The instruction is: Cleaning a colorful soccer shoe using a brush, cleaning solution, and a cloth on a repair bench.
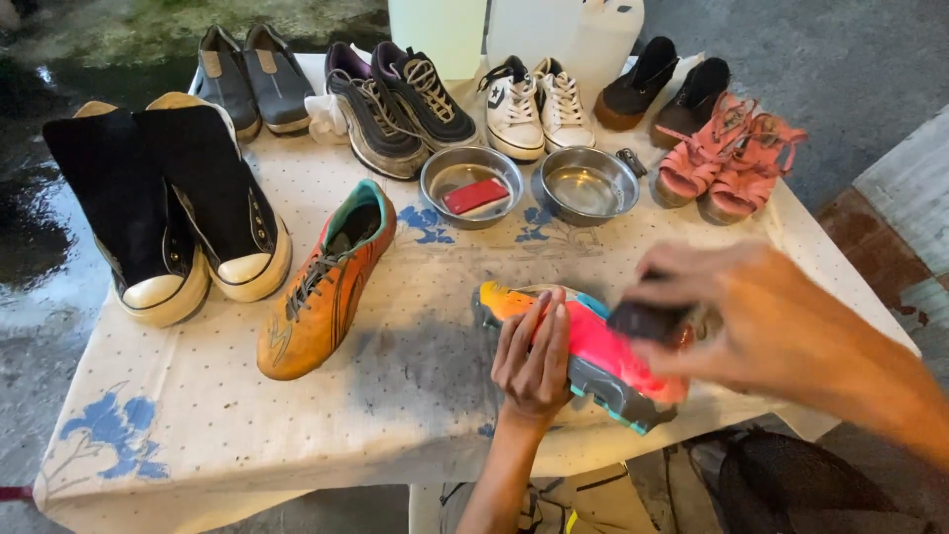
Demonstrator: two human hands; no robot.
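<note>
Here, I'm pressing my left hand (534, 356) fingers flat, steadying the pink boot (593, 356) while right hand (732, 316) fingers are pinching a dark brush (647, 321) above it.

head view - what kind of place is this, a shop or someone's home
Probably an outdoor shoe-cleaning stall. A cloth-covered table on wet ground holds many pairs of shoes, two metal bowls, and the left hand steadies a bright football boot while the right hand rubs it.

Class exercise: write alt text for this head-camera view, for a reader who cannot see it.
A left hand steadies a pink and orange football boot on a cloth-covered table while the right hand presses a dark brush on it.
</note>
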